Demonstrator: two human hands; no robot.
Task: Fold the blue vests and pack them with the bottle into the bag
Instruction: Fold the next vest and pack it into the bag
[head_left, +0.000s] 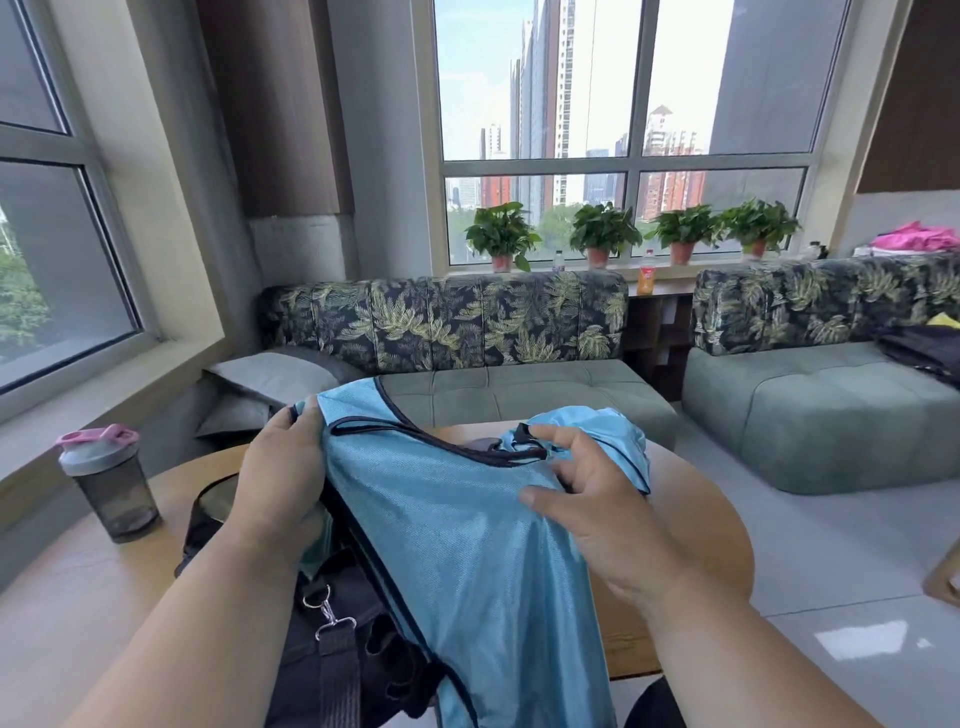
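1. Round wooden table (696, 525) stood before green sofas under wide windows with potted plants on the sill.
2. Blue vest (467, 551): unfolded, held up over the table, its hem hanging past the near edge.
3. Left hand (283, 467): fingers clenched on the vest's left shoulder strap.
4. Right hand (592, 499): thumb and fingers curled into the cloth near the neckline, gathering it.
5. Second vest (613, 436): a crumpled blue heap on the table behind the right hand, not yet folded.
6. Bag (332, 644): black, lay beneath the held vest; whether it held anything could not be told.
7. Bottle (106, 483): grey shaker with pink lid, upright on the table left of the bag, unpacked.
8. Progress, judged: early; folding and all packing remained.
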